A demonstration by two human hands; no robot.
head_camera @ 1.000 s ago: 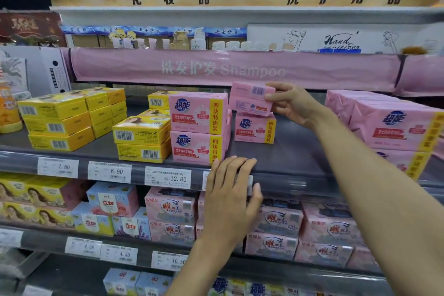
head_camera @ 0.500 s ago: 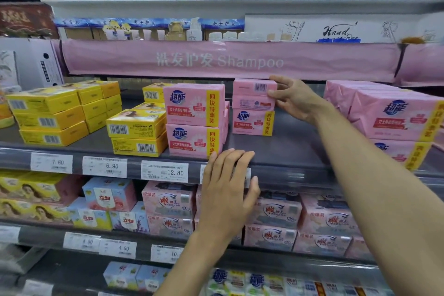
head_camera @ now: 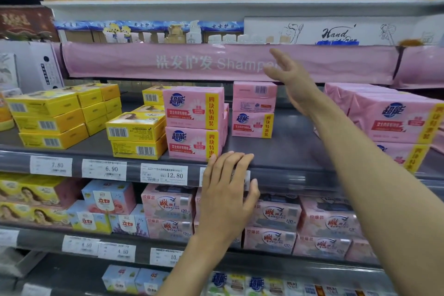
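Observation:
A pink soap pack (head_camera: 254, 96) lies on top of another pink pack (head_camera: 252, 125) at the back of the grey shelf (head_camera: 283, 149). My right hand (head_camera: 286, 74) is raised above and to the right of that stack, fingers spread, holding nothing and blurred by motion. My left hand (head_camera: 228, 190) rests flat on the shelf's front rail, covering a price label, fingers straight. Two larger pink packs (head_camera: 192, 125) are stacked to the left of the small stack.
Yellow soap boxes (head_camera: 134, 134) and more yellow boxes (head_camera: 52, 118) fill the shelf's left. Big pink packs (head_camera: 394, 120) stand at the right. A pink shampoo banner (head_camera: 168, 62) hangs above. Lower shelves hold pink soap boxes (head_camera: 276, 223) and blue boxes (head_camera: 108, 202).
My right hand has let go of the pink soap pack, now lying on the lower pack, and has lifted up and away. My left hand stays on the rail.

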